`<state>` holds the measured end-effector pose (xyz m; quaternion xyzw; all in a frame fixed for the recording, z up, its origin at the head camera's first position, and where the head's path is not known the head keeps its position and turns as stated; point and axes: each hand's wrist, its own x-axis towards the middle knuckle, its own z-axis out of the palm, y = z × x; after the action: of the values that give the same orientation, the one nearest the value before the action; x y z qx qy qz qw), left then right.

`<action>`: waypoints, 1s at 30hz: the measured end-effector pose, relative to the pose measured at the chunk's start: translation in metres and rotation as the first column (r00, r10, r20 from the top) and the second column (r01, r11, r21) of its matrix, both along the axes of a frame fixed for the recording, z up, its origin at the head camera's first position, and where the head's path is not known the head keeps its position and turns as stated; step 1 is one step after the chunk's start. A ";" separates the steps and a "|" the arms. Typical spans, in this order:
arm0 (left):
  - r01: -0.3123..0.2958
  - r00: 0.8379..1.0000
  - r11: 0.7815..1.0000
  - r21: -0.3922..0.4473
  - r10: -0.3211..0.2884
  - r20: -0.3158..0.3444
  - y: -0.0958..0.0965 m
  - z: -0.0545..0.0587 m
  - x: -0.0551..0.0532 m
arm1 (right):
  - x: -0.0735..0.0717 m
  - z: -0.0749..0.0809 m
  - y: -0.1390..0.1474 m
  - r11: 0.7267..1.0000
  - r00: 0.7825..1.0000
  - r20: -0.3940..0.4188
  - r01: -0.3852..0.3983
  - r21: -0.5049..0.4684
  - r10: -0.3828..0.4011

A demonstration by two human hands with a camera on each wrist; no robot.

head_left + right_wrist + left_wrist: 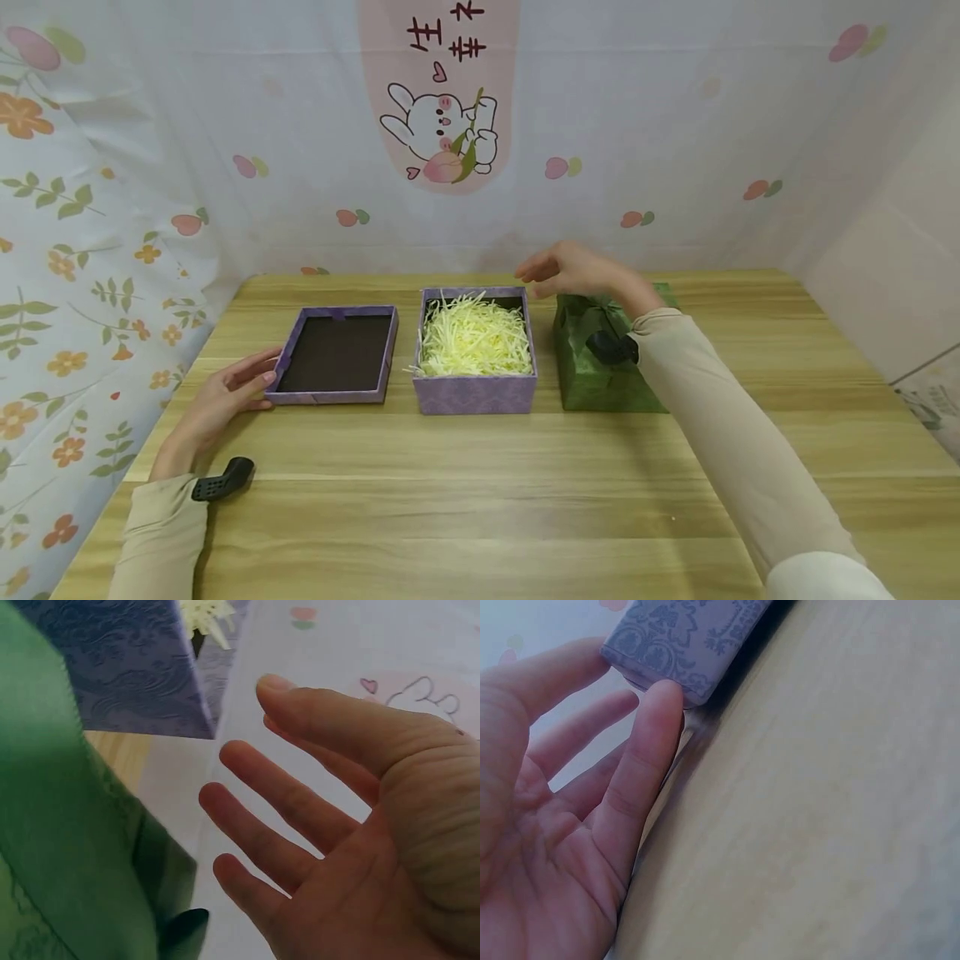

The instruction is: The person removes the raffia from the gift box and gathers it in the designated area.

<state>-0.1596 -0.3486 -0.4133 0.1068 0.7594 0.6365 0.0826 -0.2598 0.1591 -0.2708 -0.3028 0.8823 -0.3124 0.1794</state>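
Note:
A shallow purple box lid [378, 367] with a dark inside lies face-up on the left of the table. My left hand [228, 396] is at its near left corner, fingertips touching the patterned edge [682, 645] with the fingers loosely extended. In the middle stands a purple patterned box [476, 395], filled with pale yellow shredded paper [472, 337]. To its right is a green box [607, 387] with a ribbon bow [600, 321]. My right hand [573, 271] hovers near the far left part of the green box, its fingers spread and holding nothing.
The wooden table [450, 500] runs back to a white printed cloth [300, 125] with a rabbit drawing. A floral cloth [75, 333] hangs along the left. My right forearm [727, 425] crosses over the right part of the table and hides some of the green box.

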 end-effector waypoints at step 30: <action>-0.020 1.000 0.998 0.056 0.020 -0.001 0.000 -0.003 -0.003 | -0.008 -0.026 -0.003 0.996 0.997 0.054 -0.046 -0.070 0.050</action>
<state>-0.1623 -0.3487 -0.4159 0.1020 0.7423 0.6582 0.0728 -0.2680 0.1565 -0.2965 -0.3211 0.8581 -0.3465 0.2012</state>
